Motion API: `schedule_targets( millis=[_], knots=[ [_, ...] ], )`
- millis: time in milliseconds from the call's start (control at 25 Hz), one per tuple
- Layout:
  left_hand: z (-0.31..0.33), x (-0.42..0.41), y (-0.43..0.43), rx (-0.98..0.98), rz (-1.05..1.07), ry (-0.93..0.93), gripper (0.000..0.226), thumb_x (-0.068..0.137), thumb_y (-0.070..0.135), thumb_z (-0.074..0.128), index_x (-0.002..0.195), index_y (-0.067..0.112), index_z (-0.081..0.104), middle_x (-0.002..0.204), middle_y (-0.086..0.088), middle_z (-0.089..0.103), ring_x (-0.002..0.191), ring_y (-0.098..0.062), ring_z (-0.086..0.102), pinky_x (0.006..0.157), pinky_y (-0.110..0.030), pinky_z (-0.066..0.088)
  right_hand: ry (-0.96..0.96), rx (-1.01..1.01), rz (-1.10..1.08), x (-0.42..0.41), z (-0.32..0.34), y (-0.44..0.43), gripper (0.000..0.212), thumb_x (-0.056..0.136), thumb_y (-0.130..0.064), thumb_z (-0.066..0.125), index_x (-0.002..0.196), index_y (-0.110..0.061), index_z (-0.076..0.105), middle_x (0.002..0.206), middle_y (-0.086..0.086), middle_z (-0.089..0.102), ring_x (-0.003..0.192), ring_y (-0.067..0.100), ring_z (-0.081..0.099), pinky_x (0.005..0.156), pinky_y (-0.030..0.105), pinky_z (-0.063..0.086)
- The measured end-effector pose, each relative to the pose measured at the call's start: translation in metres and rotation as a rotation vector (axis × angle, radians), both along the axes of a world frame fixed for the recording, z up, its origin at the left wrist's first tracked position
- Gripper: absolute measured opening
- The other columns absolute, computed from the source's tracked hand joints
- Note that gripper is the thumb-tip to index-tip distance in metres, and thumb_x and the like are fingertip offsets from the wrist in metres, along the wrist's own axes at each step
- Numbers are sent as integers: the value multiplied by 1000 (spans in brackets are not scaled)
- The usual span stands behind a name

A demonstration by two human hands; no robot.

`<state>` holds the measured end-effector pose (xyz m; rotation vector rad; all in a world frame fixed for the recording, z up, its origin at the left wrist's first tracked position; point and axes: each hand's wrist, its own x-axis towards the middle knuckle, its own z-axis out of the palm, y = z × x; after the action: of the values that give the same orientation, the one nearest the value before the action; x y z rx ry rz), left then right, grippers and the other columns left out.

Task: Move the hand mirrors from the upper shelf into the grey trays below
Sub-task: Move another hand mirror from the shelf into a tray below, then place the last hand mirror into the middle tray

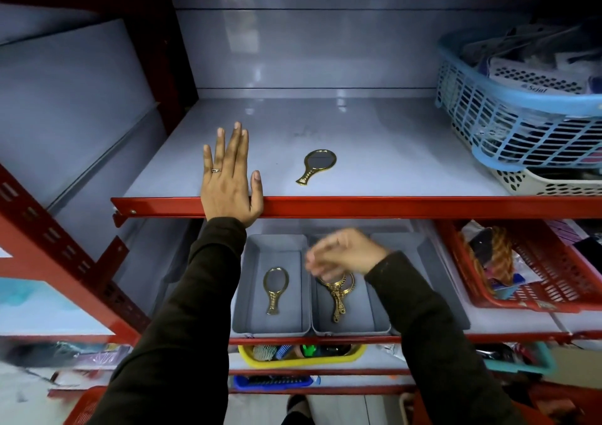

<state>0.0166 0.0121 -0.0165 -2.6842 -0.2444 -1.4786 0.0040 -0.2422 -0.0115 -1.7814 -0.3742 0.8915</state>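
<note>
One gold-framed hand mirror [315,165] lies flat on the upper shelf [391,151], handle toward me. My left hand [229,177] rests flat on the shelf's front edge, fingers spread, left of that mirror and holding nothing. Below stand grey trays. The left tray [247,281] holds a single gold mirror [274,288]. In the middle tray [368,314] lie stacked gold mirrors [338,297]. My right hand [342,255] is blurred just above them, fingers loosely curled; whether it touches them is unclear. A third grey tray [430,268] sits to the right, mostly hidden by my right sleeve.
A blue basket [508,125] of packaged goods sits atop a white basket [547,182] at the upper shelf's right. A red basket [534,271] stands right of the trays. Lower shelves carry a yellow tray [299,358] with combs. Red uprights frame the left.
</note>
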Motion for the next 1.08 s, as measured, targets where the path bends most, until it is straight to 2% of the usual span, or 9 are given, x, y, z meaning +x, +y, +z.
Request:
schedule_targets(
  millis=[120,200,280,360,480,640,800,920,1080],
  knots=[
    [0,0,0,-7,-9,-4,72,94,33,34,160,8,23,168,-9,21,158,-23,7,129,-39,-3,-371,192,-333,20,63,27,21,79,-32,77,70,-13,75,61,8,74,48,13,68,44,23,54],
    [2,0,0,-13,-11,-4,72,93,32,35,160,7,24,168,-9,22,158,-26,9,130,-40,-2,-670,-101,-557,48,85,47,41,76,-49,73,70,-8,73,65,9,72,60,22,71,57,32,59],
    [3,0,-1,-12,-19,-8,72,92,31,37,159,7,25,167,-9,23,158,-29,13,130,-41,0,-726,-480,-544,69,89,65,52,76,-57,69,83,-6,66,78,4,66,79,25,69,70,31,56],
    [2,-1,-2,-10,-25,-7,73,92,31,38,159,7,25,167,-10,24,157,-32,16,130,-42,0,-706,-668,-436,80,82,80,45,76,-50,72,96,-10,66,86,2,61,90,24,67,70,28,50],
    [1,0,-1,-2,-3,3,74,91,31,38,160,7,25,167,-10,23,157,-32,17,130,-42,1,-701,-719,-410,95,78,91,20,85,-22,67,99,-9,68,100,5,71,95,25,70,69,29,51],
    [3,-1,-1,-10,-1,11,74,91,30,38,160,7,25,168,-10,22,157,-31,16,130,-41,-1,-585,-652,-430,104,79,81,18,84,-24,67,91,-13,56,85,5,59,78,21,58,68,27,47],
    [3,-2,-3,-10,5,20,73,91,31,38,160,8,25,168,-9,23,157,-31,17,130,-40,-2,-197,-206,-408,94,83,58,28,79,-8,75,101,1,61,68,12,62,44,13,58,50,23,55],
    [3,-2,-3,-12,5,28,73,91,30,39,159,8,25,167,-9,23,157,-31,17,130,-41,0,-27,157,-284,74,85,26,35,69,-15,87,97,1,75,70,9,69,44,5,61,47,14,54],
    [4,-3,-4,-23,5,37,72,92,30,37,160,8,25,167,-10,23,157,-31,17,130,-41,0,58,121,97,38,46,-12,37,56,-31,90,89,-17,81,74,1,77,53,1,66,49,10,54]
  ],
)
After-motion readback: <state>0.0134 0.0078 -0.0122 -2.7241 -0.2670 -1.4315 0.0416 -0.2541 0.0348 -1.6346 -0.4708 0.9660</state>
